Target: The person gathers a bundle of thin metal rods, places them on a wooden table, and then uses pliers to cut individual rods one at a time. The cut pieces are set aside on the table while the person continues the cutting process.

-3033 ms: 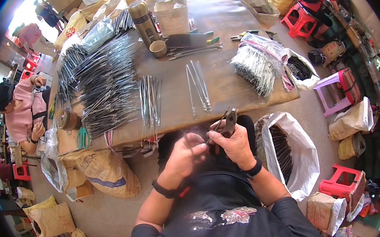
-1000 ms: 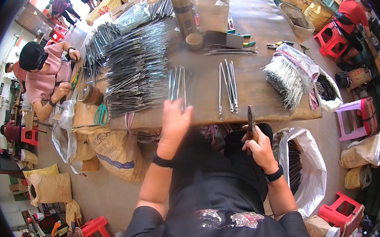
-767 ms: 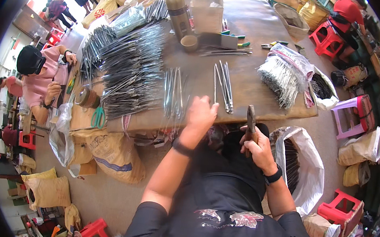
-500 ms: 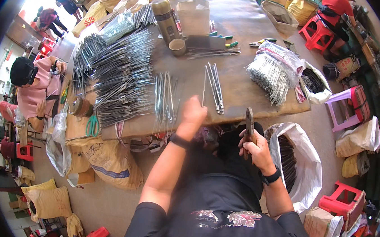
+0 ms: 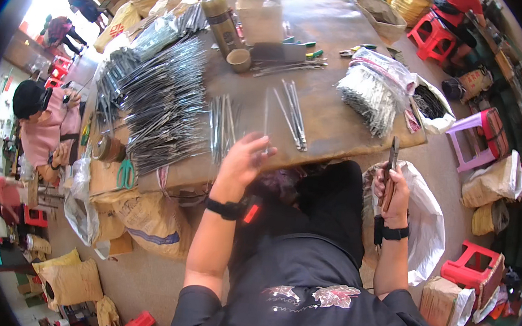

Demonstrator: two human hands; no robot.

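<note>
My left hand (image 5: pixel 244 161) is at the front edge of the table, its fingers blurred and pinched at the lower end of a thin metal rod (image 5: pixel 267 111) that points away from me. Just right of that rod lies a small group of similar rods (image 5: pixel 297 119); a looser row (image 5: pixel 221 122) is to the left. In my right hand (image 5: pixel 397 193) is a pair of pliers (image 5: pixel 391 174) with brownish handles and dark jaws pointing up. That hand is closed around the handles, above a white sack (image 5: pixel 422 239) on the floor.
A large heap of metal rods (image 5: pixel 167 105) covers the table's left side. Farther back stand a thermos (image 5: pixel 222 26), a cup (image 5: pixel 239 60) and a clear bin (image 5: pixel 260 20). A bagged bundle of rods (image 5: pixel 369 98) lies right. Green-handled scissors (image 5: pixel 126 174) rest left. A person in pink (image 5: pixel 47 122) works nearby.
My left hand has shifted left and a little nearer to me. My right hand has moved right with the pliers, away from my lap and over the white sack.
</note>
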